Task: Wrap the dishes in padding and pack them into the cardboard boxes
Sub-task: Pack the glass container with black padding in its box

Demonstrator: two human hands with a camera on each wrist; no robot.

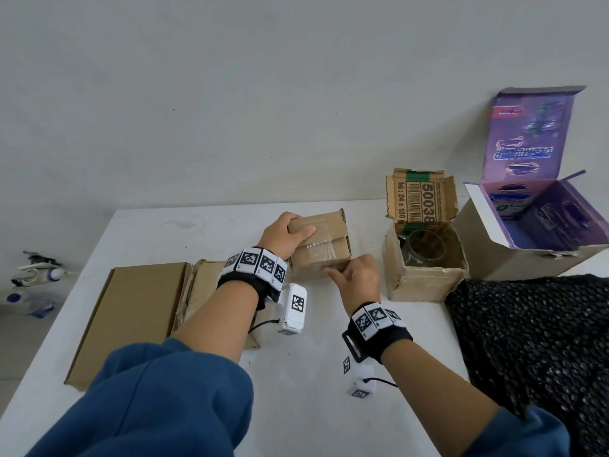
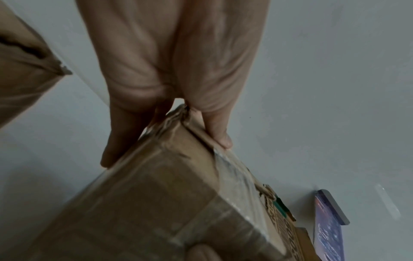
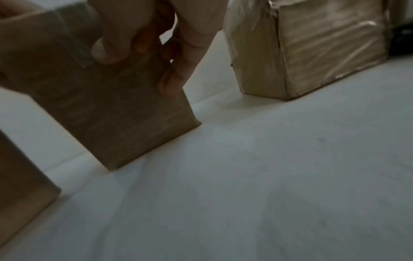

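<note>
A small closed cardboard box (image 1: pixel 324 245) with clear tape across its top stands mid-table. My left hand (image 1: pixel 285 237) grips its far left top corner, thumb on the lid, fingers down the side; in the left wrist view the fingers (image 2: pixel 218 130) clamp that box (image 2: pixel 167 203). My right hand (image 1: pixel 357 278) curls its fingers over the near right edge, seen in the right wrist view as fingertips (image 3: pixel 170 83) on the box (image 3: pixel 116 113). To the right an open cardboard box (image 1: pixel 425 275) holds a clear glass (image 1: pixel 420 250).
A purple-lined open box (image 1: pixel 534 225) stands at the far right. Black bubble padding (image 1: pixel 534 357) lies on the table's right side. Flattened cardboard (image 1: pixel 131 321) lies at the left. The white table (image 1: pixel 313 407) runs to a grey wall; clutter sits on the floor at left.
</note>
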